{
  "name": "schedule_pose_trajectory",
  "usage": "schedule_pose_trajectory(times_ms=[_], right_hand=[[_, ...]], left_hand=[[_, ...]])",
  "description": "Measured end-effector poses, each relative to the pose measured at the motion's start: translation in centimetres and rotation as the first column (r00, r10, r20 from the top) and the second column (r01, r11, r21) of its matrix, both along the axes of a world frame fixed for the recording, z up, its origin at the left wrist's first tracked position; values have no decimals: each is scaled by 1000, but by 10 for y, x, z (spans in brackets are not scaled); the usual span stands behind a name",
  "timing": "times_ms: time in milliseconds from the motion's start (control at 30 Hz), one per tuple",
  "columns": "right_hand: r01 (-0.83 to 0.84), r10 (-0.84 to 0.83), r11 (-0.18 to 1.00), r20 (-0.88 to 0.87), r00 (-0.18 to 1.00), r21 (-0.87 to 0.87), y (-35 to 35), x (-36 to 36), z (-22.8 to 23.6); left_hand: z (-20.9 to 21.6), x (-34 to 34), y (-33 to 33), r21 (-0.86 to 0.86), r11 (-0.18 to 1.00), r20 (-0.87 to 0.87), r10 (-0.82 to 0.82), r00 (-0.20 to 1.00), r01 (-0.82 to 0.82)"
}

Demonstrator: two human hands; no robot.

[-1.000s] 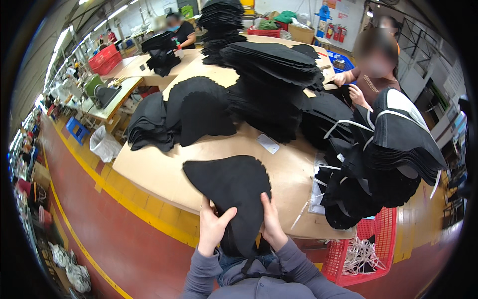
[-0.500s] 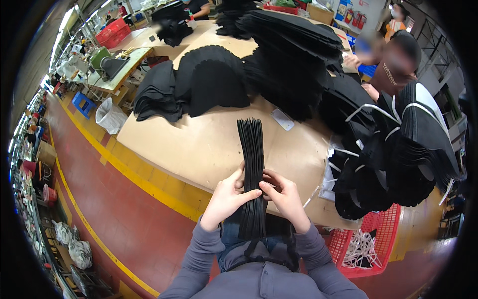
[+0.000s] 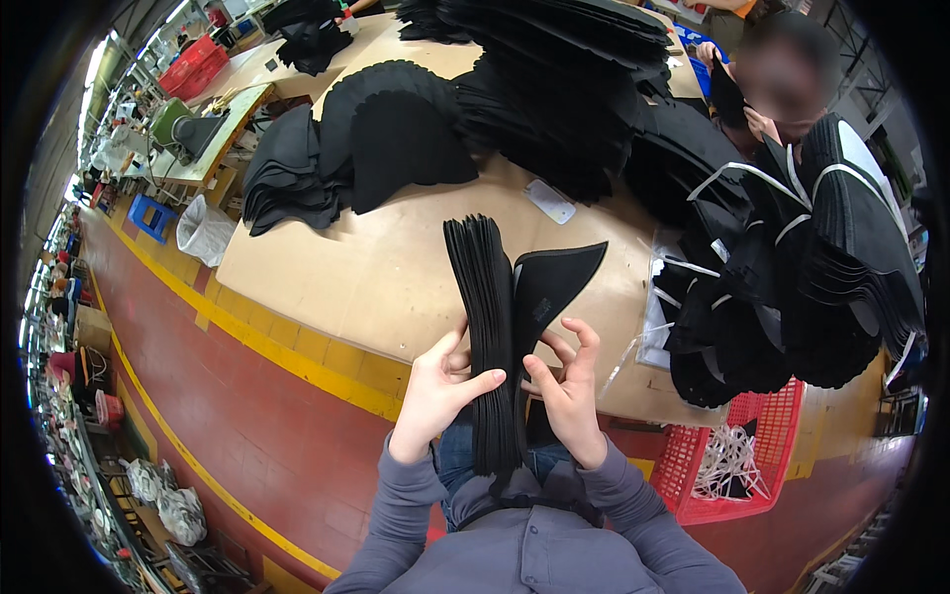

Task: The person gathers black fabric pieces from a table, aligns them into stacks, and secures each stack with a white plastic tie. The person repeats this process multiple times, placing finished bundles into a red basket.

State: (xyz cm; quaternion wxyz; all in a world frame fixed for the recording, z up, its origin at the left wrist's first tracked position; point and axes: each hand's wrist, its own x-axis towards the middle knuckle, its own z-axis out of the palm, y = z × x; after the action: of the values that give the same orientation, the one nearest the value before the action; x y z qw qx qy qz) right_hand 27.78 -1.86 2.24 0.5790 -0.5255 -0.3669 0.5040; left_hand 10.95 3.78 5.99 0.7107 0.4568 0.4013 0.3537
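In front of my body, upright at the table's near edge, is a thick stack of black fabric pieces, seen edge-on. My left hand is closed around its left side, thumb across the front edges and fingers behind. One black piece fans out from the stack's right side, its flat face showing with a small faint marking. Beside that piece is my right hand, fingers apart, thumb and fingertips close to its lower edge. Whether they touch it is hard to tell.
A brown-topped table carries piles of black cut pieces and a white tag. Bundles tied with white strips stand at the right, above a red basket of white strips. A co-worker's hand shows at the far right.
One piece has swung out to the right from the stack. My right hand has moved off the stack, and its fingers have spread. The stack leans slightly further left.
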Motion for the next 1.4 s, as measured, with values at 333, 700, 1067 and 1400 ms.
schedule_pose_trajectory(times_ms=[333, 700, 1067, 1400], right_hand=[[6, -1, 1000, 198, 980, -22, 3, 6, -2], [93, -128, 980, 199, 972, 175, 0, -8, 9], [-110, 112, 994, 152, 982, -25, 3, 8, 21], [-59, 58, 998, 99, 993, -1, -2, -1, 15]], left_hand=[[-4, 2, -3, 31, 999, -40, 10, 999, -8], [-5, 0, -10, 64, 998, -157, 6, 988, 4], [-18, 3, -9, 150, 989, -167, 32, 985, -7], [-29, -2, -13, 185, 982, -156, 75, 985, -45]])
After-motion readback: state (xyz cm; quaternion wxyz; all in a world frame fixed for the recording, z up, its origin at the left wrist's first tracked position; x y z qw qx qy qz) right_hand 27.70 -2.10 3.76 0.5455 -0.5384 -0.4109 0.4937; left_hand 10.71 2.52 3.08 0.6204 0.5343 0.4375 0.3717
